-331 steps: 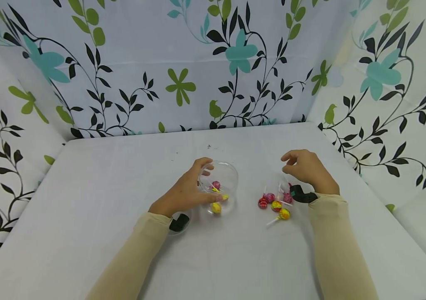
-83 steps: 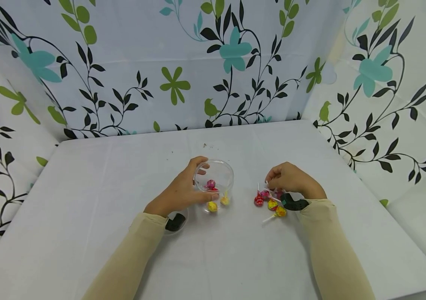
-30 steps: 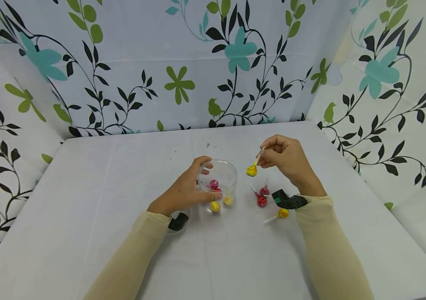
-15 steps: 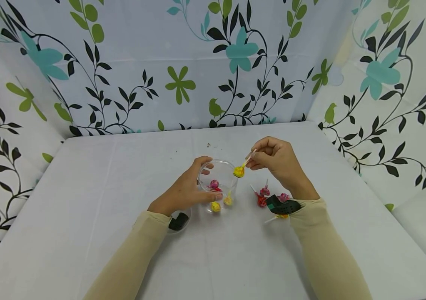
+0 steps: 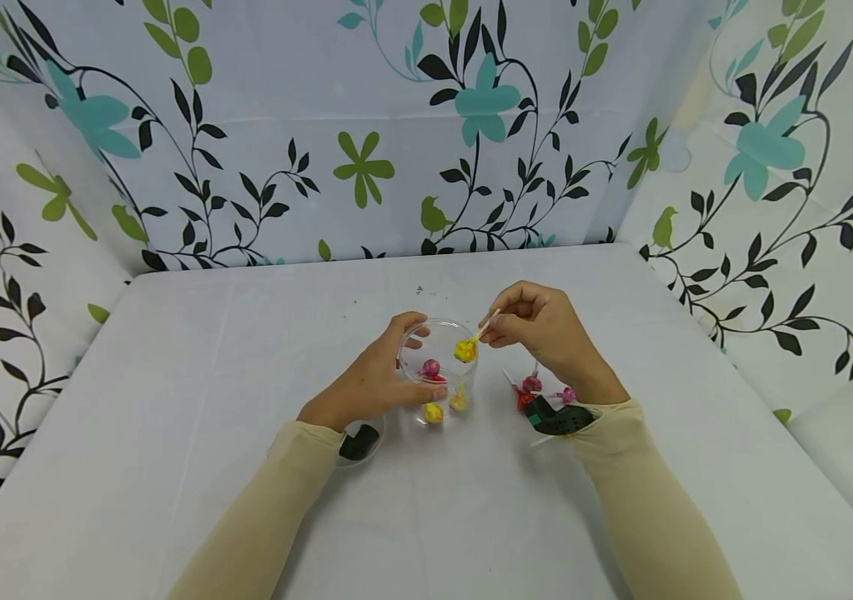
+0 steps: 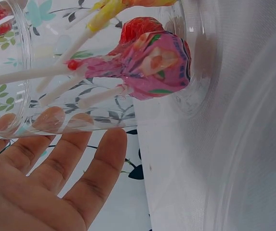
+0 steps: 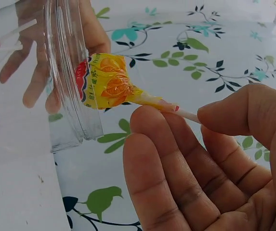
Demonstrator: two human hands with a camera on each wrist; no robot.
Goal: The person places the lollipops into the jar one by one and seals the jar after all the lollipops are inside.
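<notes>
My left hand point(image 5: 373, 379) grips a clear round plastic jar point(image 5: 437, 329) from its left side, the jar standing upright on the table. Inside lie several wrapped lollipops, among them a pink lollipop point(image 6: 159, 65) and a yellow lollipop point(image 5: 433, 413). Between thumb and fingers, my right hand point(image 5: 542, 329) pinches a yellow-wrapped lollipop point(image 7: 109, 81) by its white stick. Its candy end points down and left, at the jar's mouth. The left wrist view shows fingers point(image 6: 104, 163) along the jar's wall; the left thumb is out of that view.
Loose on the white table point(image 5: 246, 500), right of the jar, lie several lollipops, including a red lollipop point(image 5: 524, 399) and a pink lollipop point(image 5: 568, 395), partly covered by the right wrist's black strap. A clear round lid point(image 5: 375, 446) lies beneath the left wrist. Patterned cloth point(image 5: 268, 125) surrounds the table.
My right hand has picked the yellow lollipop from the pile, lifted it and carried it left to the jar's mouth. The left hand stays on the jar.
</notes>
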